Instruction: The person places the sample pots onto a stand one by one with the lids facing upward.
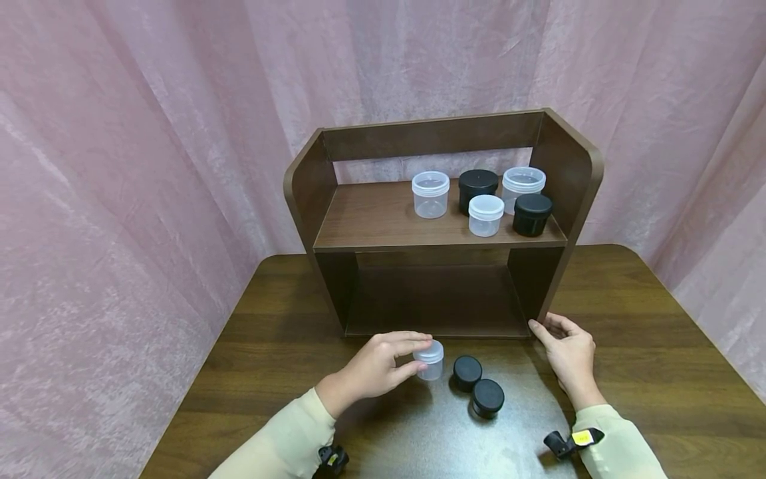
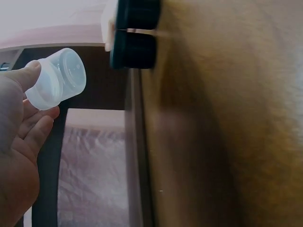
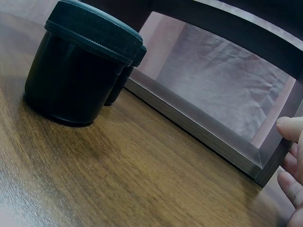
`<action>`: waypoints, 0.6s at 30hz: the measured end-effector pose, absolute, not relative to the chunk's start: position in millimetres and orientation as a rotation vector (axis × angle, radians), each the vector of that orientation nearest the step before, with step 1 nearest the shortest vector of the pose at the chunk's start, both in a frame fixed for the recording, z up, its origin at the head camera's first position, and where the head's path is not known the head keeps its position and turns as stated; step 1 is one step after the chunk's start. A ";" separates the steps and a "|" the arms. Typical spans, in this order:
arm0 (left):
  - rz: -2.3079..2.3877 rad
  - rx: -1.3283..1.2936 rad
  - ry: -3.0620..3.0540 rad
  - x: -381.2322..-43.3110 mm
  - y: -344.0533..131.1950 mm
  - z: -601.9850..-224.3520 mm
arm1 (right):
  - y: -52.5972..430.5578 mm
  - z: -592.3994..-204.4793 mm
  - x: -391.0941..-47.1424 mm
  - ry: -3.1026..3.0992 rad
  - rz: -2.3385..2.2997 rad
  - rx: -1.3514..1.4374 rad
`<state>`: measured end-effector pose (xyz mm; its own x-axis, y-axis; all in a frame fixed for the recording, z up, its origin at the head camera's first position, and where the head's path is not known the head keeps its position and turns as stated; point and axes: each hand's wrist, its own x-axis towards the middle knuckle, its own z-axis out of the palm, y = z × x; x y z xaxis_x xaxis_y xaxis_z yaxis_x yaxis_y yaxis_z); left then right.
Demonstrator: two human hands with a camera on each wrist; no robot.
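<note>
A small clear jar with a translucent lid (image 1: 429, 362) is pinched between the thumb and fingers of my left hand (image 1: 385, 362). In the left wrist view the clear jar (image 2: 59, 78) is raised off the tabletop. Just right of it, two black lidded jars (image 1: 467, 372) (image 3: 75, 71) stand close together on the table. My right hand (image 1: 571, 356) grips the lower right side panel of the brown two-tier shelf (image 1: 439, 246), thumb at its front edge and fingers on the outer side.
On the upper tier stand two larger clear jars (image 1: 430, 196), a small clear jar (image 1: 485, 216) and two black jars (image 1: 532, 216), mostly toward the right. The shelf stands on a wooden table (image 1: 287, 319). Behind hangs a pink curtain (image 1: 149, 166).
</note>
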<state>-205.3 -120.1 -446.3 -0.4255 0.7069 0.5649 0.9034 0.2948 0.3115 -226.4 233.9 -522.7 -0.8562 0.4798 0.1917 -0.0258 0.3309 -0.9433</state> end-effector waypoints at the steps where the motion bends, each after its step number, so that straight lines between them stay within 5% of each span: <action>1: -0.864 -1.455 -2.237 -205.8 -120.1 -444.2 | 234.0 -522.7 -226.3 -2.161 1.545 -0.400; 18: -0.938 -1.413 -2.053 -207.7 -117.2 -395.5 | 233.8 -521.5 -225.4 -2.163 1.553 -0.394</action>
<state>-207.7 -117.2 -395.5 -0.3558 0.6101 0.7080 0.9346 0.2341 0.2679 -225.4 233.8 -521.5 -0.8596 0.4746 0.1893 -0.0277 0.3266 -0.9447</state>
